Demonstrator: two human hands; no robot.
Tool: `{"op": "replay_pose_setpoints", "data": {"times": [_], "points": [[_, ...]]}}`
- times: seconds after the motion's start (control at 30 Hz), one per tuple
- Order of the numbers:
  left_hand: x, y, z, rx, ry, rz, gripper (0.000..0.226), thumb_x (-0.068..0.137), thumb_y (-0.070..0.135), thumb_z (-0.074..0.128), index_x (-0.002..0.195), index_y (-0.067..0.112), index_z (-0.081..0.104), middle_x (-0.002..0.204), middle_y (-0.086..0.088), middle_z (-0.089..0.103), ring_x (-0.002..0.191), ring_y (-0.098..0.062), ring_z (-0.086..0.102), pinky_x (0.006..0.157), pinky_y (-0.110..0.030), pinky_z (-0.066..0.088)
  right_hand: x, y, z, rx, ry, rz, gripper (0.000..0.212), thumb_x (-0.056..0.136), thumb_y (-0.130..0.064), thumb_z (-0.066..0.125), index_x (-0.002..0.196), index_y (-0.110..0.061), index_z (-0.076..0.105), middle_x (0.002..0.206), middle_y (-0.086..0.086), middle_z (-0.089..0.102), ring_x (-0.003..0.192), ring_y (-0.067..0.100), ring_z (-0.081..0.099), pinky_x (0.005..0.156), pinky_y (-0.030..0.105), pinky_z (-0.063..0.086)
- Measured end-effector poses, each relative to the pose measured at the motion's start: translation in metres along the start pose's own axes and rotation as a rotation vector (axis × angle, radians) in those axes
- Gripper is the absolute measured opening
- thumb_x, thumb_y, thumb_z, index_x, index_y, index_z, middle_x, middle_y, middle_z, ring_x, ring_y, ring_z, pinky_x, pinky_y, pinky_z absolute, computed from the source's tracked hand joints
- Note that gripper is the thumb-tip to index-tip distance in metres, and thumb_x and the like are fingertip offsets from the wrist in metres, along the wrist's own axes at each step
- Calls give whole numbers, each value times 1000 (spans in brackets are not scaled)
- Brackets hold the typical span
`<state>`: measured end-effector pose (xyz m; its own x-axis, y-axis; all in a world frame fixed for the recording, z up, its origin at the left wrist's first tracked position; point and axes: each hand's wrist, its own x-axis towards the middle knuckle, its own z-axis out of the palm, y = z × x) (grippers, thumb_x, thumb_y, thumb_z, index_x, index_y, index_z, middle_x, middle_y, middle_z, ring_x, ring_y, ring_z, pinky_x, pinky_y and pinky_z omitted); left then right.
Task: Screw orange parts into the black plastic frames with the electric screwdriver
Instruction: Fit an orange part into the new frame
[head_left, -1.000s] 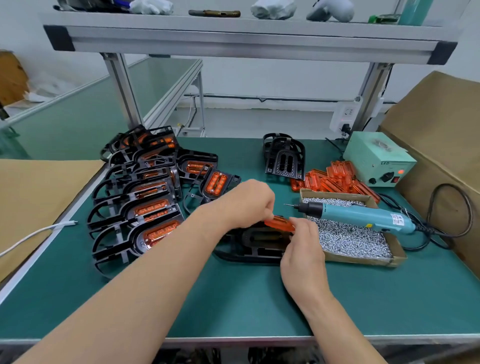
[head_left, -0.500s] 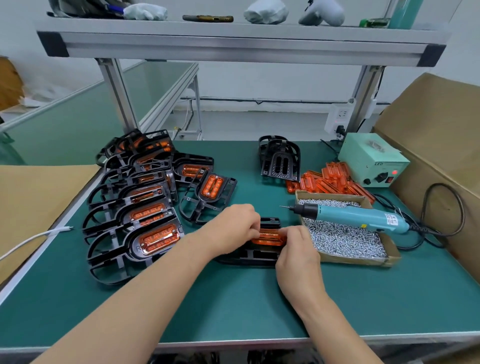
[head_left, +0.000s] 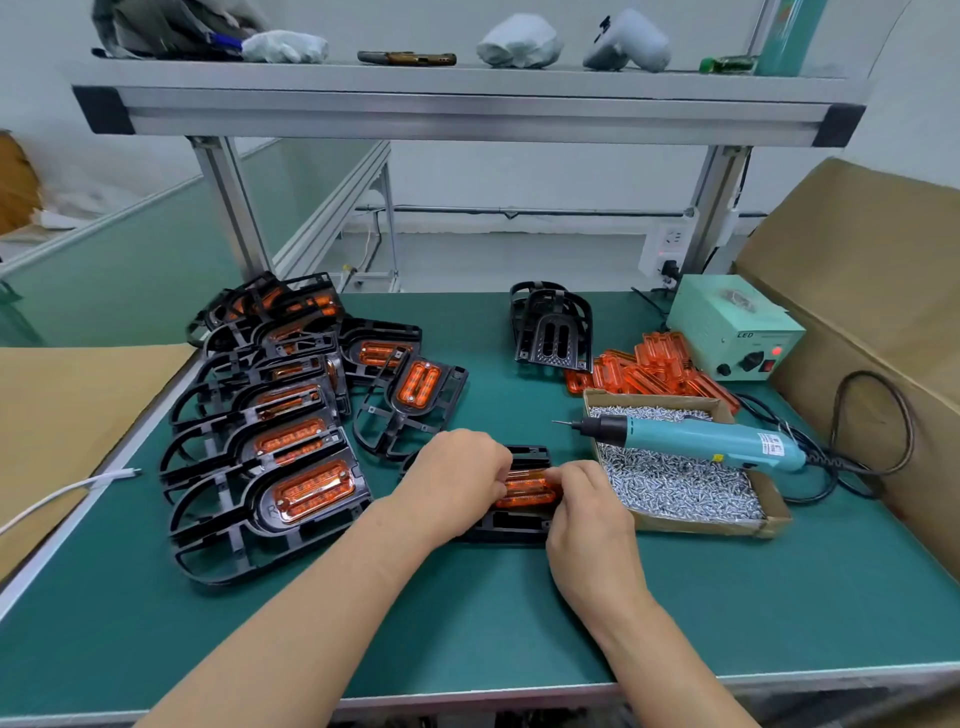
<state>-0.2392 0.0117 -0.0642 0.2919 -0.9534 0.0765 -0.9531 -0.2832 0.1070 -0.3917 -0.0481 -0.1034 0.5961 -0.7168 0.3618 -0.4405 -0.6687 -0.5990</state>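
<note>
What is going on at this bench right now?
A person's left hand and right hand pinch an orange part, pressing it into a black frame on the table. The screwdriver lies unheld across the screw box. Fitted frames are piled at the left; spare parts lie behind the box.

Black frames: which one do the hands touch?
The frame lying alone in front, beside the screw box: the left hand and right hand hold an orange part on it. The others lie untouched.
</note>
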Motion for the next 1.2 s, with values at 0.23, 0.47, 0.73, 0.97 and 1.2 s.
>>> {"op": "replay_pose_setpoints", "data": {"times": [0.23, 0.47, 0.73, 0.97, 1.2], "points": [[-4, 6, 9, -32, 57, -70, 13, 92, 29, 62, 100, 20, 67, 95, 0, 56, 96, -25, 59, 72, -33, 41, 0, 3, 2, 21, 25, 21, 25, 94, 7, 48, 106, -5, 65, 104, 8, 60, 92, 30, 60, 81, 43, 48], [13, 6, 9, -222, -8, 2, 46, 85, 33, 72, 128, 23, 60, 115, 1, 51, 112, -20, 48, 99, -38, 42, 1, 7, 4, 112, 53, 76, 33, 95, 4, 46, 122, -9, 60, 109, 4, 67, 101, 26, 63, 88, 38, 48], [19, 3, 5, -265, -61, 73, 48, 84, 25, 72, 129, 29, 58, 117, 4, 51, 112, -17, 41, 99, -38, 40, 1, 6, 6, 252, 126, 41, 36, 95, 6, 46, 125, -11, 57, 107, 0, 68, 101, 19, 66, 93, 39, 53], [32, 11, 3, -226, -103, 128, 27, 84, 33, 72, 110, 24, 72, 106, -2, 48, 103, -20, 40, 94, -39, 42, 4, 12, 11, 311, 137, 110, 39, 93, 11, 42, 124, -8, 54, 110, 5, 65, 103, 24, 66, 95, 46, 55], [31, 3, -10, -557, 108, -3, 26, 84, 21, 71, 105, 32, 62, 78, 3, 64, 72, -12, 60, 73, -26, 51, 3, 13, 12, 265, 136, 62, 37, 93, 9, 47, 127, -4, 53, 111, 4, 62, 105, 22, 60, 96, 45, 50]]}}
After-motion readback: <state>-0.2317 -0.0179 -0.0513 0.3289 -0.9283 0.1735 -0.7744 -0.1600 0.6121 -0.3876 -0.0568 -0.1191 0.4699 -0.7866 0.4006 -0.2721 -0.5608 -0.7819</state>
